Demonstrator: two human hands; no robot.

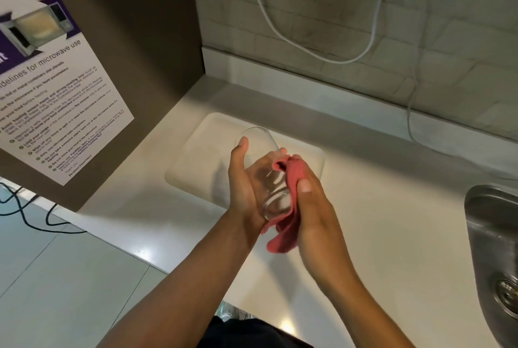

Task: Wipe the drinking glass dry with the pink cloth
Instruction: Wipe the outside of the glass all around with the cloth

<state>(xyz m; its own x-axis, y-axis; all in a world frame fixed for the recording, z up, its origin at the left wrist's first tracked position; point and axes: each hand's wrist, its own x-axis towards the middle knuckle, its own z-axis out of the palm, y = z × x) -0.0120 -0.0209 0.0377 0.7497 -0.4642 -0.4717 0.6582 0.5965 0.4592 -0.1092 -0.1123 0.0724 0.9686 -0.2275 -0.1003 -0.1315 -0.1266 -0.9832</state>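
The left hand (243,185) was curled around the side of a clear, smooth-walled drinking glass (265,176), thumb up near the rim, holding it tilted in the air above the pale worktop (378,207). The right hand (314,202) was closed on a soft, crumpled pink cloth (286,224), pressing it against the glass's other side and base, with a loose end hanging below. The glass looked light but rigid and breakable, and probably slick if wet, so a wrapping hold round the middle of the wall seemed safest. Directly beneath lay a cream rectangular mat (196,162); a stainless steel sink (487,235) sat well apart to the right, and a white cable (280,31) drooped along the tiled wall. Nothing crowded the hands.
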